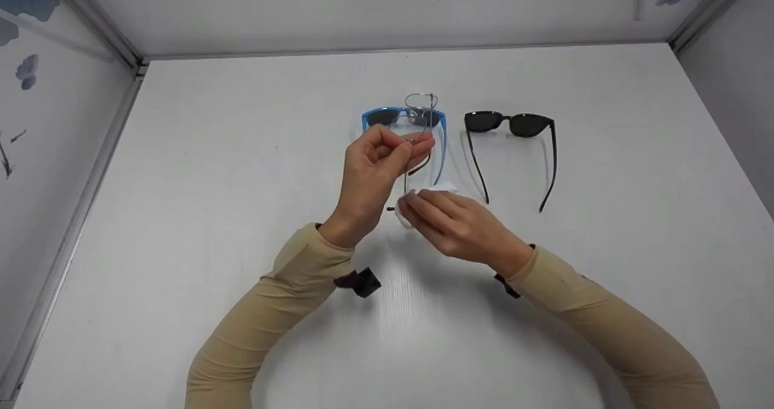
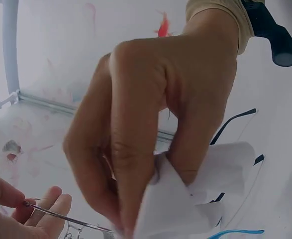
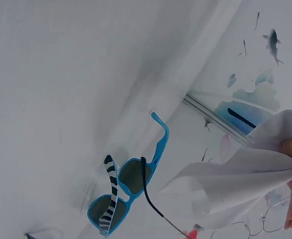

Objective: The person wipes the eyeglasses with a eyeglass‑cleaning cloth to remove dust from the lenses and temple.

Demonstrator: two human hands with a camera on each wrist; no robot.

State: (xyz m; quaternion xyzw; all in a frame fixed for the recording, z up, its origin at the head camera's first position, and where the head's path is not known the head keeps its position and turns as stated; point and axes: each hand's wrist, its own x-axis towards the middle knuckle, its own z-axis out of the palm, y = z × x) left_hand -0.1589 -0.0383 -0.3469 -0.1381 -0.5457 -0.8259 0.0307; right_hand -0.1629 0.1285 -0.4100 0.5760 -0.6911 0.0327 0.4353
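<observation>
We are noting the left hand (image 1: pixel 376 170) pinching thin silver wire-framed glasses (image 1: pixel 431 115) left of black-framed sunglasses (image 1: pixel 526 125), the right hand (image 1: pixel 461 224) gripping soft white cloth (image 2: pixel 170 211). We are judging the glasses light, bendable, best held by the rims (image 1: pixel 406 100).

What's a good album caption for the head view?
Left hand holds wire-framed eyeglasses, right hand a white cloth against them; blue sunglasses and black sunglasses nearby.
</observation>
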